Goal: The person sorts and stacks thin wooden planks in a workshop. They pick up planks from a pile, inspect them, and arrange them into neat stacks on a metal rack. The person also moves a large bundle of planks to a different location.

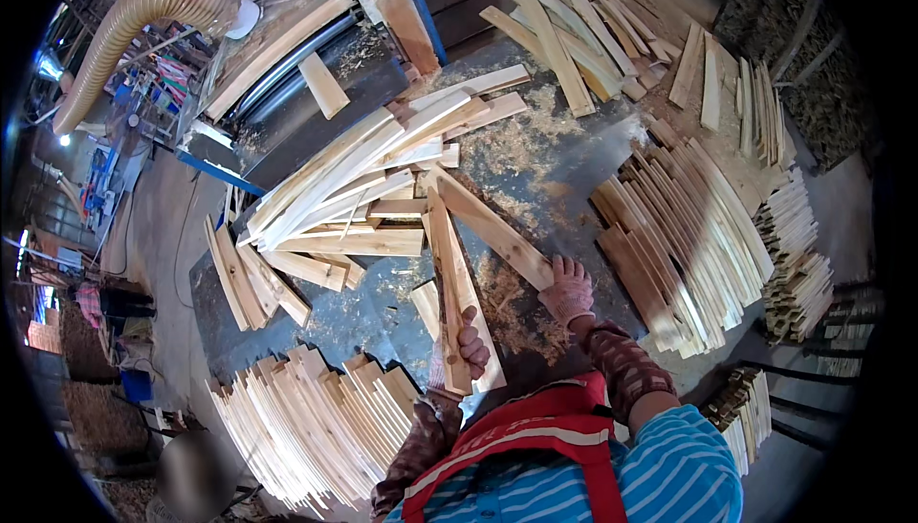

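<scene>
Sawdust-strewn dark tabletop (378, 311), narrow streaked board (443, 270), brownish, clasped in left hand (469, 343) over a paler plank (465, 284), wider tan knotted board (494, 232) slanting mid-table to right hand (568, 292), grip there unclear, hands apart

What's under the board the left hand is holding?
A paler board peeks out right of the board in the left hand, and a shorter piece shows on its left. The held board covers the rest, so I can't tell how far underneath they reach.

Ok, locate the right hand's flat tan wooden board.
Head view: the flat tan wooden board slants right of centre, from beside pale loose planks to the right hand.
</scene>
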Demonstrator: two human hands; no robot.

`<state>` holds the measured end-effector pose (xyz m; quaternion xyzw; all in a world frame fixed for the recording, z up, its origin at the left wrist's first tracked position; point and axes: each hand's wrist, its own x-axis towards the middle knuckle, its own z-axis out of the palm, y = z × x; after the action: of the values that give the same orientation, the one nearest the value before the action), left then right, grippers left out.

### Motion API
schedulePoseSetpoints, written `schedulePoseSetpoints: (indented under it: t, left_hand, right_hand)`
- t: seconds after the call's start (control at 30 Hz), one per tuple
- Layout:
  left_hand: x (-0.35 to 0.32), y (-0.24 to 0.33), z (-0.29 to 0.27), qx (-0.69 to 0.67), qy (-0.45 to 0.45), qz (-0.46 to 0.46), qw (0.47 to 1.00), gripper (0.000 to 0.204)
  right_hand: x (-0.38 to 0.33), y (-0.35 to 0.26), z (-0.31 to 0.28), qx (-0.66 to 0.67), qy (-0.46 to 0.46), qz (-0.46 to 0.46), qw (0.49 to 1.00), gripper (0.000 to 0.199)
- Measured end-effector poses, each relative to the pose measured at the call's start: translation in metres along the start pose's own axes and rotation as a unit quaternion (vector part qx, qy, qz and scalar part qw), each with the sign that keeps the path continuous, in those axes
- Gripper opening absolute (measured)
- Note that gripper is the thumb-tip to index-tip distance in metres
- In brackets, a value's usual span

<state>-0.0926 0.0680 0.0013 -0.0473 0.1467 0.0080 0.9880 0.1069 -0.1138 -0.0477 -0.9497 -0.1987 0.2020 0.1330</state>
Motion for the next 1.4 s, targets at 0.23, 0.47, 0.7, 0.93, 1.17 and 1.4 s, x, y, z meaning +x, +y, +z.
schedulePoseSetpoints:
  t: [0.23, 0.47, 0.7, 0.93, 1.17, 1.4]
  left_hand:
    - [0.008, 0.010, 0.001, -0.045, -0.120, -0.025, 0.991, 0.046]
    - [-0.005, -0.001, -0.007, 0.135, -0.037, 0.020, 0.990, 0.042]
    - [0.039, -0.036, -0.084, 0.610, 0.300, 0.139, 0.720, 0.045]
    - [0.043, -0.005, -0.099, 0.552, 0.250, -0.040, 0.795, 0.057]
    - [0.038, 0.040, 0.067, 0.397, 0.212, 0.185, 0.874, 0.051]
    - [-0.082, 0.130, 0.045, 0.205, 0.312, 0.446, 0.814, 0.035]
  right_hand:
    - [0.018, 0.023, -0.008, 0.233, -0.160, 0.026, 0.959, 0.045]
    - [-0.011, 0.027, -0.038, 0.503, -0.163, -0.071, 0.846, 0.030]
    - [-0.043, -0.007, -0.086, 0.661, -0.142, 0.041, 0.736, 0.048]
    - [-0.048, -0.041, -0.092, 0.660, -0.180, -0.049, 0.728, 0.046]
    - [-0.055, -0.049, -0.037, 0.466, -0.361, -0.260, 0.765, 0.031]
    - [-0.047, -0.072, 0.012, 0.099, -0.050, -0.058, 0.992, 0.065]
